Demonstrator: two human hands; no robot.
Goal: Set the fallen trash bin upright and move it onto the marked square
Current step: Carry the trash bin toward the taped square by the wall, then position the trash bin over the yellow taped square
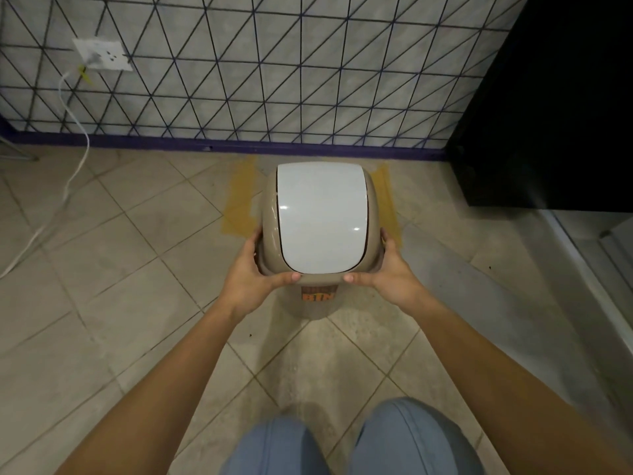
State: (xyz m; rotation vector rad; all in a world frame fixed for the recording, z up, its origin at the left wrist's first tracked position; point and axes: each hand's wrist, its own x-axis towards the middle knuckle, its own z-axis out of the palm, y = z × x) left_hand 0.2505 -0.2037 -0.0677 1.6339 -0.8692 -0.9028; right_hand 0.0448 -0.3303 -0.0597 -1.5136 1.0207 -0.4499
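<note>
A white cable hangs at the left wall. The left hand has its grip clamped on the upright trash bin, which stands between yellow tape strips; the right hand clamps the other side.

both hands hold upright bin

One trash bin, two hands, one wall socket, one white cable, one marked square.
</note>
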